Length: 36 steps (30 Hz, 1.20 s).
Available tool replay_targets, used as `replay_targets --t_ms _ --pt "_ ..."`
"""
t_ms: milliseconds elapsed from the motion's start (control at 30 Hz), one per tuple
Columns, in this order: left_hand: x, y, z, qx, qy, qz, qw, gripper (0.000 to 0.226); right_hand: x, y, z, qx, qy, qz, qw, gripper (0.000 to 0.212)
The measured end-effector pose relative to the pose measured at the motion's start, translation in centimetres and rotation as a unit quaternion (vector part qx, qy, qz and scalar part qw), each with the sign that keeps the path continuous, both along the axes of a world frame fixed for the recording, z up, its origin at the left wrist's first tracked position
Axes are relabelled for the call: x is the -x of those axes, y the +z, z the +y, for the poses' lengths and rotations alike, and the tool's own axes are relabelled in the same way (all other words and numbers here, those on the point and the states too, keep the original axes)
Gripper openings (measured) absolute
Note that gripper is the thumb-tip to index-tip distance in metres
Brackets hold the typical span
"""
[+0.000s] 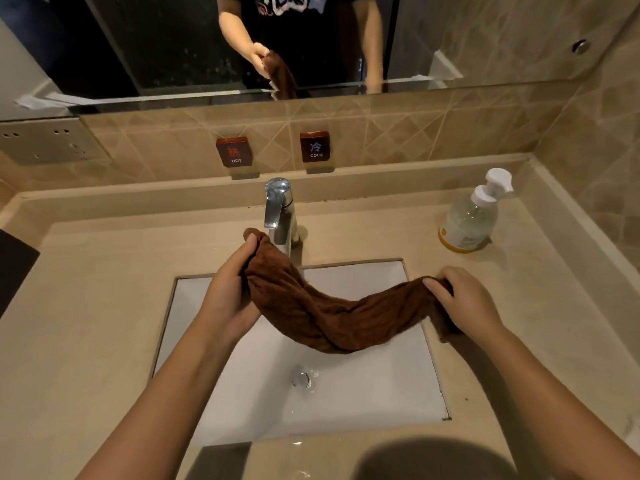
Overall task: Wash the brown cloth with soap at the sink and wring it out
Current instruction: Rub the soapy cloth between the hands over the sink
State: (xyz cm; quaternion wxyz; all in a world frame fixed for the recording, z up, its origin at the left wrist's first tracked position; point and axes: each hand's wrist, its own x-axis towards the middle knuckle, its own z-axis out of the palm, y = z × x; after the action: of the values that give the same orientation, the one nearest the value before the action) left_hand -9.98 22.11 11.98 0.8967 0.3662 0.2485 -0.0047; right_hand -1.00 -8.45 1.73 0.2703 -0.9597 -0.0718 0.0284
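Okay, we hold the twisted brown terry cloth [332,320] strung left-to-right above the white rectangular sink basin [381,393], sagging in the middle. Our left hand [230,289] curls its fingers round the end near the chrome faucet [278,213]. Our right hand [464,299] bunches the other end over the basin's right edge. Both hands are equally close, so wringing probably needs opposite twists.

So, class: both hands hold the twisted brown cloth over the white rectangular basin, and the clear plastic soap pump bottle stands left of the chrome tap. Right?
Not quite: the head view shows the clear plastic soap pump bottle right of the chrome tap, not left. Otherwise correct: left hand and right hand grip the twisted brown cloth over the white rectangular basin.
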Motion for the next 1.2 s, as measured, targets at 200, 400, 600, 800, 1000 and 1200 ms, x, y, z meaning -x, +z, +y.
replay_targets --t_ms 200,400,600,800,1000,1200 --pt "-0.3 0.7 -1.8 0.018 0.018 -0.018 1.000 0.043 5.3 10.7 12.1 -0.334 0.048 -0.022 0.941 0.030" --pt "0.4 1.1 -4.2 -0.282 -0.036 -0.011 0.959 0.046 6.7 12.5 19.3 -0.296 0.034 -0.055 0.953 0.027" --pt "0.7 1.1 -2.4 -0.223 -0.038 -0.042 0.973 0.038 9.3 11.8 20.9 -0.223 0.071 -0.068 0.970 0.033" --pt "0.9 1.7 -3.1 -0.348 -0.036 -0.011 0.937 0.045 5.1 12.1 20.6 -0.296 0.006 -0.008 0.955 0.043" --pt "0.0 2.8 -3.1 -0.267 -0.059 0.019 0.962 0.041 6.1 12.8 21.0 -0.235 0.038 -0.061 0.969 0.041" --pt "0.3 1.8 -2.6 -0.265 -0.092 0.035 0.959 0.044 4.2 11.8 19.3 -0.298 0.126 0.172 0.931 0.037"
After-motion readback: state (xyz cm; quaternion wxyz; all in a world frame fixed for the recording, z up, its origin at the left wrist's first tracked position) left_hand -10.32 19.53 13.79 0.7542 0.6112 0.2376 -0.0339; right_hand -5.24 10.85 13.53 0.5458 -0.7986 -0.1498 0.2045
